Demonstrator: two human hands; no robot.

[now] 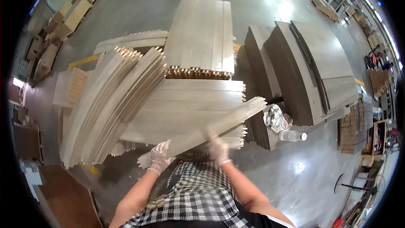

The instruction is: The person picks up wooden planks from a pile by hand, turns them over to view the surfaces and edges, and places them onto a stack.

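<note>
A long, narrow grey-brown wooden board [236, 116] with a notched far end lies slantwise across a stack of similar boards [181, 101] before me. My left hand [159, 158], in a thin clear glove, rests over the board close to its left end. Its fingers are stretched out and the thumb stands apart. My right hand [219, 150], gloved the same way, is at the board's near edge around its middle. Motion smears its fingers, so their grip on the board cannot be made out.
Leaning boards [114, 105] fan out on the left. Beyond the middle stack rises a taller stack [200, 33]. Wide dark panels [322, 63] stand on the right, near crumpled silvery wrap [277, 118] and a clear bottle [291, 136]. A brown panel [67, 194] is at lower left.
</note>
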